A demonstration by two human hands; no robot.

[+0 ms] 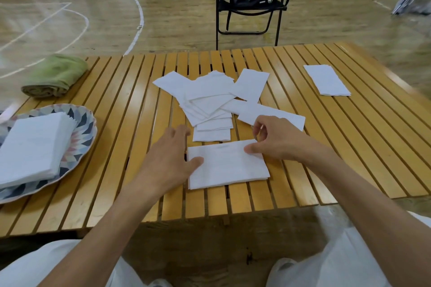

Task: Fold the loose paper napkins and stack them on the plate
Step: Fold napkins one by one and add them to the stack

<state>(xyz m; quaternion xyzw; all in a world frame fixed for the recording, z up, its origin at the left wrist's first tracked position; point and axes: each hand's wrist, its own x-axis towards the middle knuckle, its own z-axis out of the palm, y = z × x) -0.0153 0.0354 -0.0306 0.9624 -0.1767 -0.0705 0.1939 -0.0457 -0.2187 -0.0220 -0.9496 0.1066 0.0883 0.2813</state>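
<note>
Both hands are laid on a white rectangular paper napkin (227, 165) near the front edge of the yellow slatted wooden table (349, 147). By the left hand (166, 163), fingers straight and loosely spread, the napkin's left edge is touched with the thumb. The napkin's upper right corner is pinched by the right hand (272, 140) between thumb and curled fingers; part of that corner is hidden under the hand. Just behind, a loose overlapping heap of flat white napkins (210, 100) is spread across the slats, its count hard to make out. At the left, a neat stack of folded white napkins (32, 144) is carried by a scalloped plate with a blue and pink triangle pattern (86, 128), cut off by the frame. Farther back left, a rolled green towel (56, 75) is seen; far right, a single white napkin (326, 80) lies apart. Beyond the table, a black folding chair (250, 7) is blurred.
</note>
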